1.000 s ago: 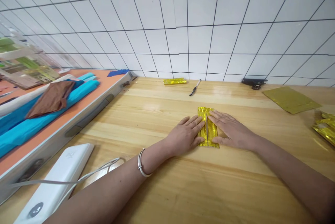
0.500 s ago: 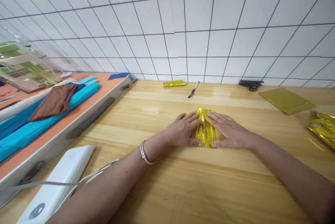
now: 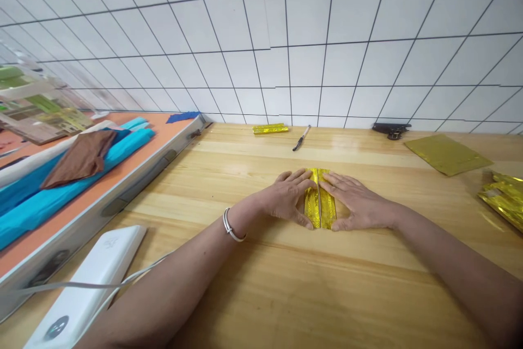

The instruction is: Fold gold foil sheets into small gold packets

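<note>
A shiny gold foil sheet [image 3: 314, 210] lies on the wooden table, its two side flaps meeting along a narrow seam down the middle. My left hand [image 3: 288, 196] rests on its left edge, fingers stretched over the foil and thumb near the bottom corner. On the opposite side, my right hand [image 3: 355, 202] lies flat with fingers spread across the right flap, thumb at the lower right corner. Both hands press the foil from above without gripping it. A bracelet [image 3: 232, 225] circles my left wrist. The fingers cover the outer parts of both flaps.
Behind the foil are a folded gold strip [image 3: 270, 129] and a pen [image 3: 301, 139]. To the right lie a black clip [image 3: 391, 130], a flat gold sheet [image 3: 448, 154] and crumpled gold foil [image 3: 504, 199]. A white power bank [image 3: 87, 283] with a cable and rolled blue paper [image 3: 81, 191] occupy the left.
My left hand has shifted slightly, its index finger bending more and its wrist moving a little to the right. My right hand stays in place on the foil.
</note>
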Available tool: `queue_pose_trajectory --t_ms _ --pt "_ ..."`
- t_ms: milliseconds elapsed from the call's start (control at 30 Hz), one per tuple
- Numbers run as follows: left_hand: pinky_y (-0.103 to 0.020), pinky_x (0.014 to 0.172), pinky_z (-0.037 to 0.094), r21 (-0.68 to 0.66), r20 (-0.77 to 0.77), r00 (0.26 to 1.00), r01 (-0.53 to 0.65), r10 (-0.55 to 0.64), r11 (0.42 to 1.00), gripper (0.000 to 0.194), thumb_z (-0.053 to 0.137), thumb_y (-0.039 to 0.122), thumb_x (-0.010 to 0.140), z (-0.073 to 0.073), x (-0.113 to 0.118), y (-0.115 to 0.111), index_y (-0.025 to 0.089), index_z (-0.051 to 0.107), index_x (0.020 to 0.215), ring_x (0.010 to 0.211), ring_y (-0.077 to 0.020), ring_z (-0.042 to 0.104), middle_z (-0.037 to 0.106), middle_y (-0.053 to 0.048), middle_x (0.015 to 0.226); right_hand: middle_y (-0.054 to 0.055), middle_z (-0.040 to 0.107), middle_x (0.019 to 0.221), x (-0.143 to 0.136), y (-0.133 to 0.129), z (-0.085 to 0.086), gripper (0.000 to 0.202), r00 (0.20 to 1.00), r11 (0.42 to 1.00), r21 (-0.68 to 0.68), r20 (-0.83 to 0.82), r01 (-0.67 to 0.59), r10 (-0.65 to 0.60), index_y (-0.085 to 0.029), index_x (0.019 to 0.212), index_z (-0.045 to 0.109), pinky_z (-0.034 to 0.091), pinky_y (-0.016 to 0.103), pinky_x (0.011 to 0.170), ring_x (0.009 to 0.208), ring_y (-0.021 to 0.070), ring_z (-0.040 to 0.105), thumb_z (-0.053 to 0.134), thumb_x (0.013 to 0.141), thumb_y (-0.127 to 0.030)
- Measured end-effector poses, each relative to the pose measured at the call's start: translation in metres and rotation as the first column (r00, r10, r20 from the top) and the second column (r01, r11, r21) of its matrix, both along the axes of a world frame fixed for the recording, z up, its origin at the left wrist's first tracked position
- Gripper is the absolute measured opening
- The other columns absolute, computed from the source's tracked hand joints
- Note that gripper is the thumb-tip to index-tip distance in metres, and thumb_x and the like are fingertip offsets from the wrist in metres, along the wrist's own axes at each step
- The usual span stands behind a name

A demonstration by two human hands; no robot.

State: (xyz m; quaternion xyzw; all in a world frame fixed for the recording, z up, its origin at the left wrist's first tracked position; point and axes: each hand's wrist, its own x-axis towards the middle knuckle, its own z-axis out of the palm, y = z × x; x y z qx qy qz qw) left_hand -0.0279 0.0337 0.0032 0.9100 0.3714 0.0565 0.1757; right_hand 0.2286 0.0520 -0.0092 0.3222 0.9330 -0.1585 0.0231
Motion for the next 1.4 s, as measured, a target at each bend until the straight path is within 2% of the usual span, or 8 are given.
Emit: queue_pose_trajectory --t_ms 200,433,567,700,967,1067,1200,1400 --pt "-0.052 0.111 0.005 -0.032 -0.036 0.999 0.007 -0.008 0.999 0.105 0.066 0.069 0.057 -0.002 -0.002 0.000 0.026 0.022 0.142 0.140 -0.0330 0.001 0.008 -0.011 0.153 0.008 -0.004 0.154 0.000 0.000 0.002 0.114 1.000 0.999 -0.036 0.007 -0.004 0.004 -0.022 0.147 0.002 0.006 0.050 0.112 0.139 0.0335 -0.001 0.054 0.062 -0.077" --pt "-0.054 0.110 0.007 0.014 -0.017 1.000 0.020 -0.019 1.000 0.105 0.067 0.069 0.057 -0.002 -0.002 -0.002 0.028 0.022 0.143 0.140 -0.0352 0.004 0.008 -0.012 0.153 0.009 0.002 0.154 0.005 -0.004 0.003 0.109 0.994 0.998 0.040 -0.089 -0.056 0.059 -0.023 0.147 0.008 0.009 0.051 0.111 0.139 0.0339 0.004 0.055 0.064 -0.075" --pt "-0.053 0.109 0.013 0.118 0.054 0.999 -0.011 0.005 0.993 0.094 0.067 0.067 0.060 -0.004 -0.004 -0.012 0.026 0.034 0.138 0.139 -0.0337 0.012 0.017 -0.013 0.151 0.008 0.009 0.154 0.007 -0.010 0.004 0.096 0.986 0.992 0.093 -0.139 -0.080 0.093 -0.026 0.145 0.019 0.014 0.053 0.110 0.139 0.0332 0.008 0.055 0.068 -0.071" --pt "-0.045 0.109 0.020 0.154 0.076 0.996 0.037 -0.049 0.987 0.075 0.058 0.062 0.074 -0.005 -0.008 -0.022 0.024 0.039 0.136 0.135 -0.0273 0.027 0.034 -0.012 0.145 0.008 0.015 0.153 0.009 -0.013 0.003 0.083 0.985 0.991 0.099 -0.134 -0.095 0.108 -0.027 0.142 0.030 0.015 0.053 0.109 0.138 0.0332 0.015 0.053 0.073 -0.067" --pt "-0.043 0.104 0.031 0.215 0.059 0.994 0.075 -0.089 0.974 0.062 0.045 0.055 0.085 -0.004 -0.006 -0.030 0.019 0.041 0.135 0.118 -0.0267 0.044 0.047 -0.012 0.133 0.007 0.008 0.154 0.011 -0.010 0.005 0.093 0.982 0.989 0.046 -0.121 -0.139 0.143 -0.027 0.145 0.019 0.012 0.054 0.109 0.139 0.0331 0.009 0.056 0.070 -0.068" --pt "-0.041 0.103 0.034 0.213 0.063 0.989 0.117 -0.133 0.970 0.054 0.046 0.046 0.087 0.000 -0.008 -0.033 0.018 0.042 0.134 0.117 -0.0252 0.046 0.050 -0.012 0.131 0.007 0.008 0.154 0.012 -0.010 0.005 0.092 0.984 0.990 0.045 -0.111 -0.136 0.141 -0.027 0.145 0.018 0.012 0.054 0.109 0.139 0.0322 0.009 0.055 0.071 -0.066" --pt "-0.037 0.104 0.035 0.210 0.053 0.985 0.149 -0.163 0.966 0.045 0.047 0.028 0.087 0.005 -0.012 -0.037 0.019 0.045 0.131 0.121 -0.0219 0.045 0.048 -0.011 0.134 0.007 0.012 0.153 0.012 -0.012 0.003 0.077 0.982 0.989 0.080 -0.138 -0.122 0.132 -0.028 0.144 0.025 0.015 0.053 0.109 0.138 0.0313 0.014 0.052 0.078 -0.058" --pt "-0.038 0.105 0.034 0.222 0.024 0.986 0.158 -0.168 0.962 0.038 0.047 0.023 0.085 0.010 -0.011 -0.041 0.021 0.052 0.123 0.122 -0.0228 0.045 0.049 -0.009 0.133 0.007 0.023 0.151 0.008 -0.017 0.002 0.057 0.973 0.971 0.205 -0.165 -0.126 0.161 -0.027 0.138 0.040 0.020 0.054 0.107 0.137 0.0313 0.019 0.050 0.084 -0.045"
